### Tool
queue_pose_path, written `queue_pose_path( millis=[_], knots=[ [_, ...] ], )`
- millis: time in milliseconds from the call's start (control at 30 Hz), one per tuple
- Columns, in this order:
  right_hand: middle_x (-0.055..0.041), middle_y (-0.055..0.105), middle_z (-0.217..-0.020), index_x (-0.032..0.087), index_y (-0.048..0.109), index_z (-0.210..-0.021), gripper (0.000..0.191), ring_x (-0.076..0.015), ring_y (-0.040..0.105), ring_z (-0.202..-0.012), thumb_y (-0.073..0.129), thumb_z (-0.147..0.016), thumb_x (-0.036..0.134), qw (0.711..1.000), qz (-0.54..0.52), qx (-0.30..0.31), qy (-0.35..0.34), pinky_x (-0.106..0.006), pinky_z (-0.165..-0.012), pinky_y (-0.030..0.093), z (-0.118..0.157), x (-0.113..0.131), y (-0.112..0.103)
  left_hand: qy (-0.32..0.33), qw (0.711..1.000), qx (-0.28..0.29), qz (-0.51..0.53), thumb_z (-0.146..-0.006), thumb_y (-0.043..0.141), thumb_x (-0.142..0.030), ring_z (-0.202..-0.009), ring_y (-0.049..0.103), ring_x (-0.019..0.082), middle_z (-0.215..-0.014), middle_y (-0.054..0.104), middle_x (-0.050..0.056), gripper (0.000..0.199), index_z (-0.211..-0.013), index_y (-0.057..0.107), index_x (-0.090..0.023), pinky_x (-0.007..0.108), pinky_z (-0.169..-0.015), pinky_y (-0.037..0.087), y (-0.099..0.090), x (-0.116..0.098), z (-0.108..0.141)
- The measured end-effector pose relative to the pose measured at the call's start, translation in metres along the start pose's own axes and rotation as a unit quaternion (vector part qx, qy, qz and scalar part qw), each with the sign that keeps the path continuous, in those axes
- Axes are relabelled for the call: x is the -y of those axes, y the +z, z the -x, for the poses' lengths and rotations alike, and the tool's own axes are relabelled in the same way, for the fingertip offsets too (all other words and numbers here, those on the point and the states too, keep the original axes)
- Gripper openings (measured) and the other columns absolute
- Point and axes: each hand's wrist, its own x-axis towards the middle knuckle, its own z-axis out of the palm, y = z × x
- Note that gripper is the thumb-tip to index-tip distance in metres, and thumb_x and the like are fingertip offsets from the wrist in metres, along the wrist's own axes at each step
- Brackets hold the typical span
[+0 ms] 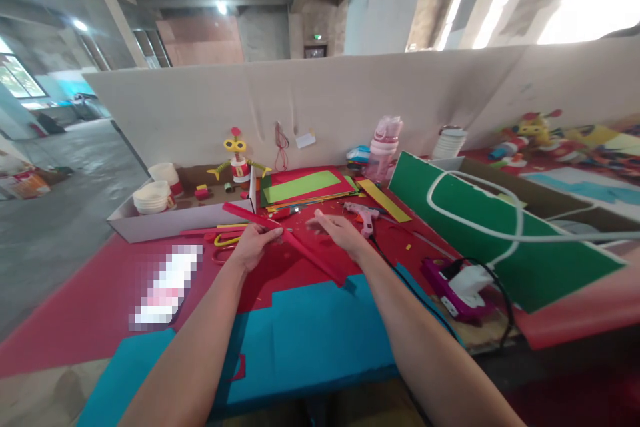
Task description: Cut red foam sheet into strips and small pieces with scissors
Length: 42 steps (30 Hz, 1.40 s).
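Observation:
My left hand (251, 247) pinches a long red strip (311, 253), seemingly paper or foam sheet, near its middle. The strip slants from upper left to lower right above the red-covered table, its lower end over a blue sheet (325, 327). On the other side of the strip, my right hand (339, 232) has its fingers extended and holds nothing visible. Just beyond that hand lies a pink glue gun (365, 215) with a black cord. Yellow-handled scissors (226, 239) rest close to my left hand, partly hidden by it.
A low white box (187, 220) holds paper cups and a yellow-eyed cup figure (239, 167). Green and red sheets (303, 187) are stacked at the back. To the right stand a pink bottle (384, 150), a green panel (480, 233) and a purple power strip (457, 293) with cables.

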Motion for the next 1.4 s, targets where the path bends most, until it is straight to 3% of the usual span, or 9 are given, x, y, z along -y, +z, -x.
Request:
queue_pose_path(
  millis=[67,133,267,533,700,867,1100,1267,1400],
  knots=[
    [-0.0110,0.073,-0.084,0.013,0.072,-0.088,0.056,-0.0188,0.068,-0.075,0.040,-0.091,0.058,0.987,-0.086,0.111,0.076,-0.028,-0.064,0.054,0.004,0.000,0.009,-0.003,1.000,0.022,0.003,-0.057,0.082,-0.030,-0.056,0.058,0.013,-0.060,0.066,0.005,0.025,-0.069,0.073,-0.011,0.024,-0.059,0.047,0.001,-0.003,0.002],
    [-0.0107,0.073,-0.080,0.012,0.071,-0.091,0.054,-0.0176,0.068,-0.071,0.043,-0.090,0.058,0.966,-0.151,0.181,0.108,-0.027,-0.063,0.055,0.009,0.000,0.020,0.005,0.999,0.042,-0.015,-0.058,0.082,-0.030,-0.056,0.057,0.013,-0.059,0.065,0.005,0.022,-0.067,0.072,-0.012,0.024,-0.058,0.046,0.004,-0.005,0.005],
    [-0.0088,0.072,-0.076,0.012,0.068,-0.094,0.041,-0.0141,0.067,-0.062,0.056,-0.087,0.051,0.935,-0.214,0.240,0.150,-0.025,-0.061,0.055,0.015,-0.003,0.033,0.004,0.998,0.057,-0.030,-0.059,0.081,-0.030,-0.055,0.057,0.013,-0.058,0.065,0.005,0.021,-0.065,0.071,-0.012,0.025,-0.058,0.046,0.008,-0.010,0.007],
    [-0.0033,0.068,-0.071,0.013,0.068,-0.096,0.028,-0.0110,0.065,-0.059,0.065,-0.083,0.037,0.910,-0.298,0.237,0.162,-0.024,-0.062,0.055,0.016,-0.008,0.041,0.012,0.997,0.079,-0.005,-0.063,0.079,-0.030,-0.060,0.059,0.014,-0.065,0.068,0.007,0.021,-0.070,0.071,-0.012,0.027,-0.061,0.047,0.004,-0.007,0.008],
    [0.0000,0.064,-0.061,0.012,0.068,-0.080,0.027,-0.0098,0.062,-0.051,0.068,-0.079,0.039,0.947,-0.242,0.171,0.127,-0.022,-0.056,0.053,0.013,-0.010,0.046,0.010,0.998,0.059,0.021,-0.062,0.080,-0.030,-0.058,0.056,0.012,-0.064,0.066,0.004,0.022,-0.071,0.068,-0.013,0.025,-0.061,0.045,0.005,-0.004,0.006],
    [-0.0007,0.062,-0.053,0.012,0.063,-0.065,0.033,-0.0107,0.061,-0.048,0.067,-0.079,0.042,0.974,-0.150,0.140,0.093,-0.022,-0.053,0.051,0.011,-0.010,0.047,0.006,0.996,0.079,-0.040,-0.062,0.080,-0.031,-0.056,0.052,0.010,-0.059,0.062,0.001,0.022,-0.070,0.070,-0.012,0.023,-0.058,0.041,0.012,0.002,0.006],
    [-0.0009,0.064,-0.055,0.013,0.060,-0.069,0.036,-0.0110,0.060,-0.048,0.069,-0.075,0.048,0.974,-0.131,0.149,0.107,-0.021,-0.049,0.050,0.009,-0.013,0.041,0.027,0.997,-0.005,-0.073,-0.059,0.080,-0.037,-0.054,0.053,0.012,-0.056,0.063,0.003,0.027,-0.058,0.068,-0.012,0.024,-0.057,0.041,0.013,0.005,0.003],
    [-0.0030,0.065,-0.058,0.013,0.060,-0.074,0.044,-0.0127,0.063,-0.053,0.066,-0.075,0.056,0.959,-0.164,0.194,0.127,-0.022,-0.052,0.051,0.012,-0.009,0.033,0.032,0.999,-0.017,-0.033,-0.061,0.079,-0.038,-0.054,0.055,0.012,-0.057,0.064,0.002,0.028,-0.063,0.068,-0.012,0.024,-0.057,0.043,0.009,0.008,-0.001],
    [-0.0028,0.065,-0.061,0.014,0.057,-0.068,0.045,-0.0123,0.062,-0.051,0.067,-0.072,0.058,0.965,-0.153,0.179,0.115,-0.023,-0.050,0.050,0.011,-0.011,0.035,0.034,0.998,-0.043,-0.007,-0.059,0.081,-0.037,-0.055,0.057,0.013,-0.057,0.064,0.002,0.028,-0.064,0.068,-0.012,0.026,-0.060,0.045,0.009,0.010,-0.002]
  ],
)
